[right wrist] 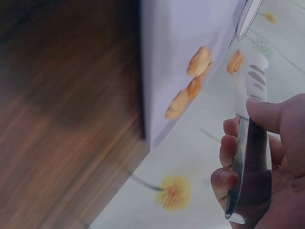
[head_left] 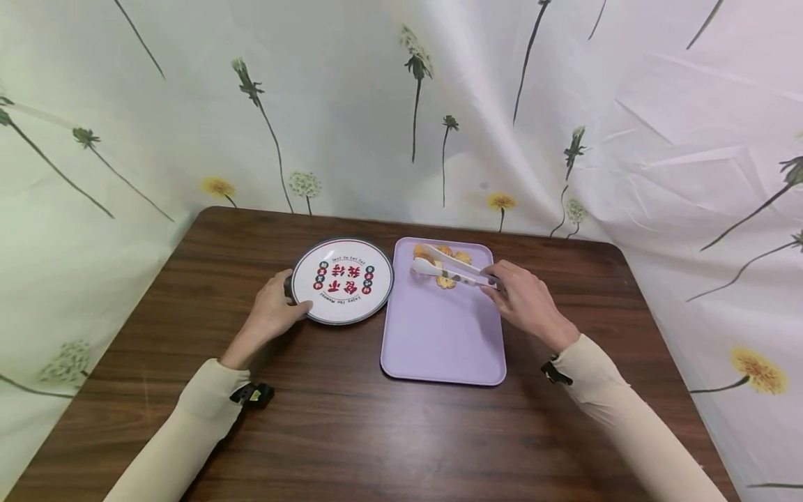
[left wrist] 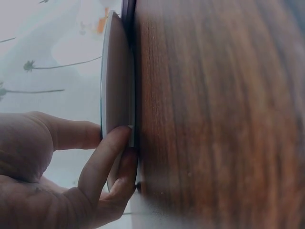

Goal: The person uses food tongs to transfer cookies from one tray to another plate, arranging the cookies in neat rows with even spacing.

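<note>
My left hand (head_left: 274, 307) grips the left rim of a round white plate (head_left: 342, 307) with red characters and a dark edge. The thumb lies on top and fingers reach beneath, as the left wrist view shows with the plate (left wrist: 116, 81) close to the table. My right hand (head_left: 523, 296) holds metal tongs (right wrist: 255, 138) with slotted white tips, over a lilac tray (head_left: 442, 341). Between the tips in the right wrist view is a small golden cookie (right wrist: 236, 62). Several more cookies (right wrist: 198, 62) lie at the tray's far end, partly hidden by the tongs in the head view.
The plate's right edge meets the tray's left edge; whether it overlaps, I cannot tell. Both are on a dark brown wooden table (head_left: 301, 432). Behind its far edge hangs a pale cloth (head_left: 351, 104) printed with dandelions.
</note>
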The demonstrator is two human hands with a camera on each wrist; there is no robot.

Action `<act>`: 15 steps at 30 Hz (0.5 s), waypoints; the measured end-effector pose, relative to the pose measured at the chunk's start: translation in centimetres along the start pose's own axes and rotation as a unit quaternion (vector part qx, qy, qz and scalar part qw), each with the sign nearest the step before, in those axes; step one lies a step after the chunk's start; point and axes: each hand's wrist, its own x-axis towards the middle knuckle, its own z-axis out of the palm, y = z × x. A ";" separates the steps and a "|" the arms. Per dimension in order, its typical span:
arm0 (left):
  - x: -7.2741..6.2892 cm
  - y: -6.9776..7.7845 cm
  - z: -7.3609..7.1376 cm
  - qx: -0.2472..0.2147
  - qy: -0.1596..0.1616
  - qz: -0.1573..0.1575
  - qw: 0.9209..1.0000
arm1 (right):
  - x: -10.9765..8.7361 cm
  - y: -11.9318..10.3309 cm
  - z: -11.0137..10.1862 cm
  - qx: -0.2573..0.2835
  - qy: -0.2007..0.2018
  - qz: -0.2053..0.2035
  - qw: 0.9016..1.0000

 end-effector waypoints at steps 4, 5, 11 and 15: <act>0.0 0.0 -0.2 -0.006 0.003 -0.005 1.000 | 1.9 -1.3 1.2 0.001 -0.004 -0.023 1.000; 0.0 0.0 -0.2 -0.007 0.002 -0.005 1.000 | 2.3 -1.6 1.6 0.002 -0.006 -0.030 1.000; -0.1 0.1 0.1 -0.006 -0.001 -0.010 1.000 | 4.4 -3.7 3.7 0.021 -0.015 -0.070 0.997; -0.1 0.2 0.1 -0.003 0.003 -0.010 1.000 | 6.1 -5.0 4.6 0.022 -0.011 -0.088 0.996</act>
